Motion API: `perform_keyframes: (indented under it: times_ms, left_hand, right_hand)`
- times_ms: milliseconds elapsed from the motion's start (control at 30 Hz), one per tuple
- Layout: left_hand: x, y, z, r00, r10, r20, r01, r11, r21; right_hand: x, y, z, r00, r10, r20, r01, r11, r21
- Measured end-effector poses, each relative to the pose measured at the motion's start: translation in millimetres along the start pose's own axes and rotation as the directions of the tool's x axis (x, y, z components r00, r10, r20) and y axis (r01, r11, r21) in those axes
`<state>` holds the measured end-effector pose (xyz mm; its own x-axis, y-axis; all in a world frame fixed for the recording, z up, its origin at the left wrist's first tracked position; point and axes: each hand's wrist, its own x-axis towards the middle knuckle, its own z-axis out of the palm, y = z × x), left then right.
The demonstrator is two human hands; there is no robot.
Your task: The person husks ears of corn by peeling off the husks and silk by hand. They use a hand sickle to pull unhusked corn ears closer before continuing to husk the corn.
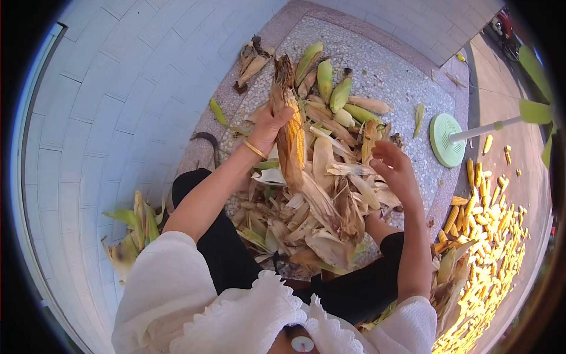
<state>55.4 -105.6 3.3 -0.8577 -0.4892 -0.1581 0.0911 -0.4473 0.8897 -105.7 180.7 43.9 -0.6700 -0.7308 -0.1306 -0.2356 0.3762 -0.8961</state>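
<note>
My left hand [272, 126] is wrapped round an ear of corn [297, 139], held upright with its dark, dry tip at the top. Its yellow kernels show on the right side, while brown husk still covers the left. A long dry husk [319, 203] hangs from its lower end. Over the right part of the husk pile, my right hand [394, 168] is empty, fingers apart and slightly curled. Below both hands lies a heap of loose husks [283, 221] between my legs.
Several green unhusked ears [326, 81] lie beyond the heap on the speckled floor [377, 79]. A pale green round fan base [446, 140] with a pole stands at the right. Husked yellow cobs [489, 259] spread over the ground outside. A tiled wall [112, 106] runs along the left.
</note>
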Motion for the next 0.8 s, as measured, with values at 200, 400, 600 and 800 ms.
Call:
perform_keyframes:
  times_ms: [200, 400, 600, 800]
  left_hand:
    - [-24.3, -20.7, 61.1, 0.907, -0.222, 0.357, 0.138, 0.96, 0.244]
    - [-25.5, -34.6, 70.8, 0.797, -0.41, 0.443, 0.32, 0.909, 0.266]
    - [-36.8, -58.3, 84.2, 0.87, -0.259, 0.42, 0.115, 0.934, 0.337]
    - [-42.2, -43.9, 102.6, 0.946, -0.202, 0.256, 0.123, 0.948, 0.293]
  right_hand:
    - [18.7, -50.1, 26.5, 0.996, -0.04, 0.081, 0.019, 0.967, 0.253]
    - [25.2, -43.6, 26.0, 0.993, 0.085, 0.077, -0.105, 0.941, 0.322]
    - [19.7, -42.1, 16.0, 0.972, 0.185, -0.148, -0.09, 0.867, 0.489]
    - [34.9, -30.9, 2.8, 0.944, 0.32, -0.083, -0.162, 0.666, 0.728]
